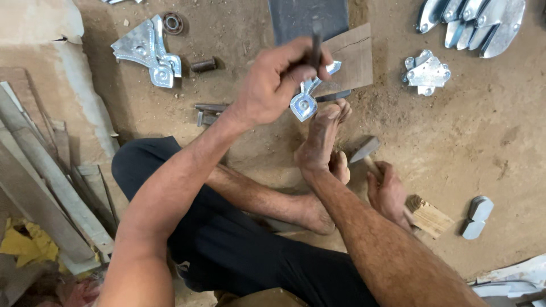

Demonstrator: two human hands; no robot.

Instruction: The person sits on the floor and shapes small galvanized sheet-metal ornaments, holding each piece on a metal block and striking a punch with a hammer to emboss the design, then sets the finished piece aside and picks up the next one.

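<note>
left hand (278,79) – fingers gripping punch (316,42) over bracket (305,102) | right hand (389,193) – fingers closed on hammer (364,150) | foot (321,142) between | brackets (149,51) far left, plates (476,216) right

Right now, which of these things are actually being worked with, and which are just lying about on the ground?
In use:
left hand holding punch
metal bracket on wooden block
right hand gripping hammer

Lying about:
bearing ring
bracket pile
riveted bracket
</note>
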